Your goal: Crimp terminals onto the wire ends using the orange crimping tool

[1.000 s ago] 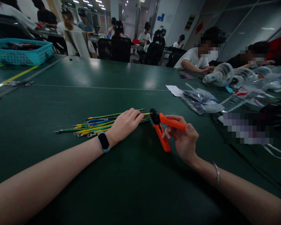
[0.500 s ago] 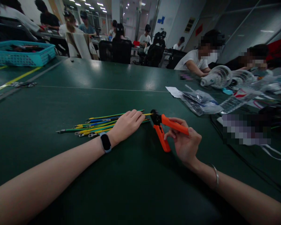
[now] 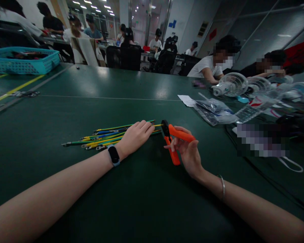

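Note:
My left hand [image 3: 136, 135] is closed over a yellow wire [image 3: 157, 125] beside a bundle of wires. The wire's end reaches the black jaws of an orange-handled crimping tool [image 3: 180, 133]; whether it sits inside them I cannot tell. My right hand [image 3: 190, 157] grips this tool, its thumb by the upper handle and fingers between the spread handles. Under and left of my left hand lie several green, yellow and blue wires [image 3: 105, 136], some ending in metal ring lugs. The part of the wire under my left fingers is hidden.
A blue plastic basket [image 3: 40, 64] stands at the far left of the green table [image 3: 111, 209]. On the right lie a clear plastic bag [image 3: 215, 111], a plastic bottle [image 3: 253, 108], white fans [image 3: 234, 84] and a dark cable [image 3: 266, 184]. People sit beyond the table.
My right hand has shifted left, and the crimping tool's handles have come closer together. My left hand stays nearly in place on the wire.

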`<state>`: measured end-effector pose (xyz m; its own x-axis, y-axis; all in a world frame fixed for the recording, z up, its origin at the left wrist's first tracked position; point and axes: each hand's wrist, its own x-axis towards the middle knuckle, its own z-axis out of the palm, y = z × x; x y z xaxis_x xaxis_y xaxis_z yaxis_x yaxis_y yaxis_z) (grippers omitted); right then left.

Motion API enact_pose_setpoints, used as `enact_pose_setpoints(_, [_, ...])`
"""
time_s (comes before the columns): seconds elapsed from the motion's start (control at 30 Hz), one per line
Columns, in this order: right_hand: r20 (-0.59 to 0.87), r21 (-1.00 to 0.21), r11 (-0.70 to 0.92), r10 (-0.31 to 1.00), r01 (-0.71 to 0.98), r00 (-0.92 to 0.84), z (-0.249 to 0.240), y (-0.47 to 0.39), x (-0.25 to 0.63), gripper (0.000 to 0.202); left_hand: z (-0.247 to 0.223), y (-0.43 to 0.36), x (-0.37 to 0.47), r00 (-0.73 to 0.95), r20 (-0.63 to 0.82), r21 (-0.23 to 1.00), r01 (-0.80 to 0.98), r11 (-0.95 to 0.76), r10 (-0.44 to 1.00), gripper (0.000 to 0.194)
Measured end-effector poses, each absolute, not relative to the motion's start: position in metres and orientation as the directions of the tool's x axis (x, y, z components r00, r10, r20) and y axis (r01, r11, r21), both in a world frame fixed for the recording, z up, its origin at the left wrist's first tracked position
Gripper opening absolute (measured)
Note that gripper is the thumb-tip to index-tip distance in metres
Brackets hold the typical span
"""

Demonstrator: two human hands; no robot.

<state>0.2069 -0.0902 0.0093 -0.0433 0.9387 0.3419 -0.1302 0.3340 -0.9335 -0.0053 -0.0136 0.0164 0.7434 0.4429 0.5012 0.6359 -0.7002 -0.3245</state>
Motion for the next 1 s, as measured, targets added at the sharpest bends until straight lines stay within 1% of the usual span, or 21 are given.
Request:
enact_pose_setpoints(0.13, [0.403,-0.915,0.401,0.910,-0.043,-0.094,0.002,-0.093,0.208,0.053,0.015,-0.013,-0.006,0.730,0.518,-0.292,0.641,-0.709,0.446,0.022])
enact_pose_setpoints(0.27, [0.430,-0.902,0.431,0.901,0.007,-0.059,0.004,-0.086,0.208,0.054,0.014,-0.011,-0.006,0.715,0.544,-0.267,0.644,-0.717,0.440,0.022])
enact_pose_setpoints(0.5, [0.351,-0.936,0.351,0.936,0.001,-0.032,0.015,-0.074,0.211,0.059,0.013,-0.008,-0.006,0.707,0.526,-0.222,0.650,-0.727,0.472,0.021])
enact_pose_setpoints(0.6, [0.338,-0.941,0.338,0.941,-0.003,-0.034,0.013,-0.074,0.215,0.063,0.017,-0.011,-0.009,0.712,0.488,-0.240,0.666,-0.706,0.506,0.022])
enact_pose_setpoints(0.7, [0.351,-0.935,0.353,0.935,0.022,-0.050,0.010,-0.077,0.219,0.067,0.023,-0.017,-0.013,0.704,0.460,-0.274,0.693,-0.667,0.542,0.029])
enact_pose_setpoints(0.77, [0.350,-0.935,0.353,0.935,0.040,-0.060,0.009,-0.078,0.220,0.068,0.025,-0.021,-0.014,0.687,0.445,-0.275,0.715,-0.643,0.574,0.031])
enact_pose_setpoints(0.9, [0.346,-0.937,0.347,0.938,0.044,-0.020,0.009,-0.080,0.218,0.066,0.023,-0.025,-0.012,0.657,0.407,-0.192,0.740,-0.644,0.634,0.029])
enact_pose_setpoints(1.0, [0.356,-0.934,0.355,0.935,0.035,0.010,0.007,-0.081,0.215,0.064,0.019,-0.026,-0.009,0.652,0.374,-0.142,0.743,-0.654,0.659,0.030])
